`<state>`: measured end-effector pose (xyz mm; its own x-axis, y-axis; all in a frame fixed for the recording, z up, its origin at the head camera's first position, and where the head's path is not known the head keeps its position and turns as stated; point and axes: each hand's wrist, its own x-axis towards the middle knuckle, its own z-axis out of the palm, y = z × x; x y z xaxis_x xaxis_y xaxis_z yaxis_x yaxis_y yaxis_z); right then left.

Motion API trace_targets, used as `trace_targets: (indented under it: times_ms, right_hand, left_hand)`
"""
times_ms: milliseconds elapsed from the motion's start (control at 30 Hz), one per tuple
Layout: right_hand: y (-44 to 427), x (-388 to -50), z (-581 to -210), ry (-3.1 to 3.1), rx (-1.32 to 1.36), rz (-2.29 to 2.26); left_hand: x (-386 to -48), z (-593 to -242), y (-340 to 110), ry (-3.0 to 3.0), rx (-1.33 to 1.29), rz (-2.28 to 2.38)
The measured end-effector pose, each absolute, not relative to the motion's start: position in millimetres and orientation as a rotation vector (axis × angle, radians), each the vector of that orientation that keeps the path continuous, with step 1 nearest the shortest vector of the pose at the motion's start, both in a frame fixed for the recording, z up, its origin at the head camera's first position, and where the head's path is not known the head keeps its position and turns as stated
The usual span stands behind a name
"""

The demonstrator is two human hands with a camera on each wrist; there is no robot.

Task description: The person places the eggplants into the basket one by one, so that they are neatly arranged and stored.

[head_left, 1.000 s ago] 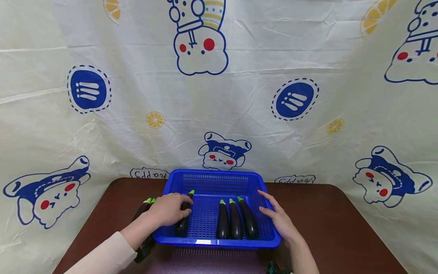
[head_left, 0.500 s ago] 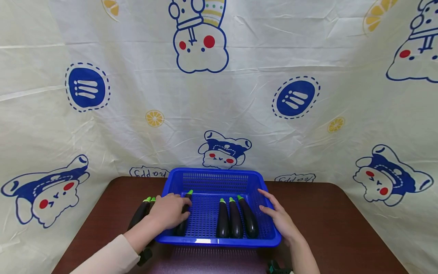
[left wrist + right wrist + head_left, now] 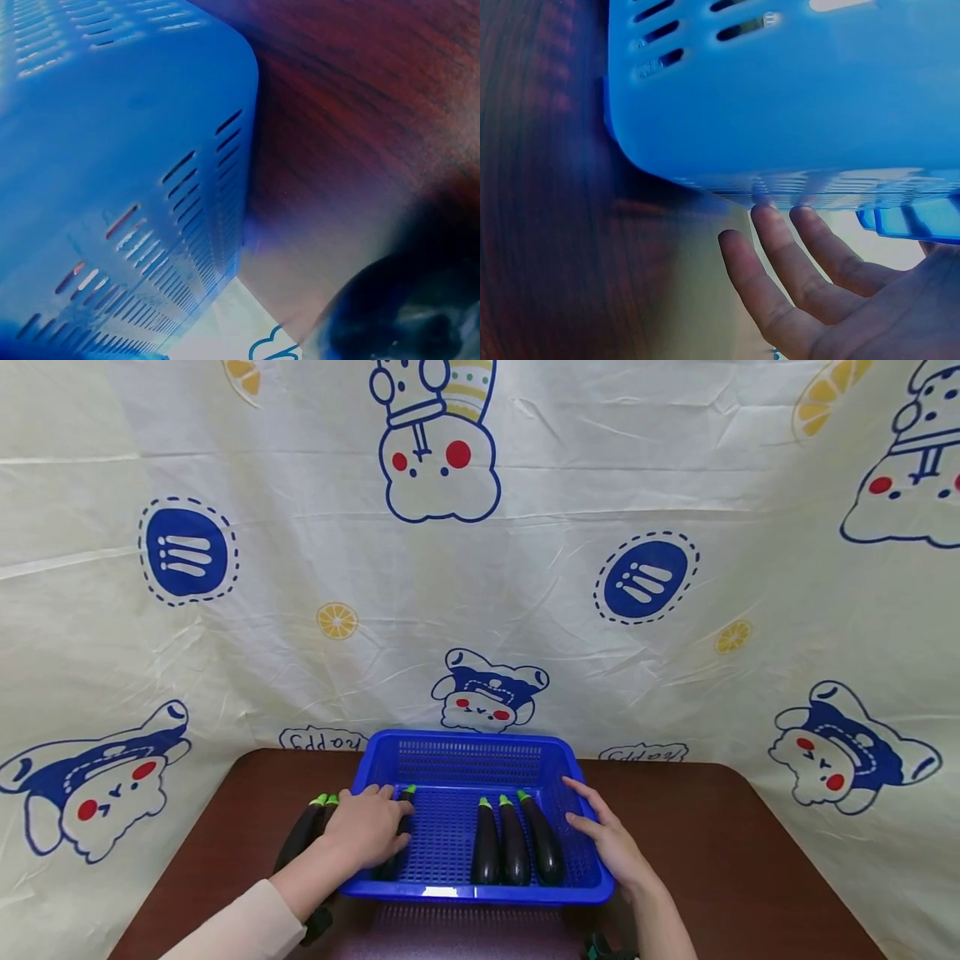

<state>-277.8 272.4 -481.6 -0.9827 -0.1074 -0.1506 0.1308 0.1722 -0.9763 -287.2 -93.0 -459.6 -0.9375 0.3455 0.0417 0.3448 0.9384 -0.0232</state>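
In the head view, my left hand (image 3: 366, 828) reaches over the left rim of a blue plastic basket (image 3: 480, 893). Its fingers curl over an eggplant (image 3: 389, 867) lying along the left inner wall; the hand covers much of it. My right hand (image 3: 611, 843) is at the basket's right side, fingers fairly straight at the rim. In the right wrist view, three of its fingers (image 3: 802, 289) extend toward the basket's outer wall (image 3: 795, 112), tips at or against it. Three more eggplants (image 3: 514, 852) lie side by side in the basket's right half, green stem ends away from me.
Left of the basket, two eggplants (image 3: 300, 835) lie on the dark brown table (image 3: 697, 852), partly behind my left arm. A printed white cloth (image 3: 525, 568) hangs behind the table. A dark rounded shape (image 3: 405, 315) fills the lower right of the left wrist view.
My left hand has shifted slightly left, and the eggplant under it now lies closer to the basket's left wall. The right hand and the three other eggplants in the basket stay put.
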Motion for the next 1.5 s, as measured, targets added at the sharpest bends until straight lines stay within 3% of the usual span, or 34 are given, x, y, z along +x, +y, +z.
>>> trace_targets:
  times_ms: [700, 1500]
  right_hand:
    - [270.2, -273.2, -480.6, 2.267, 0.058, -1.916]
    - [271.7, -277.0, -480.3, 2.296, 0.042, -1.903]
  left_hand:
    - [-282.1, -455.1, -93.4, -3.015, -0.530, 0.009]
    - [-288.1, -451.1, -100.0, -2.956, -0.552, -0.523]
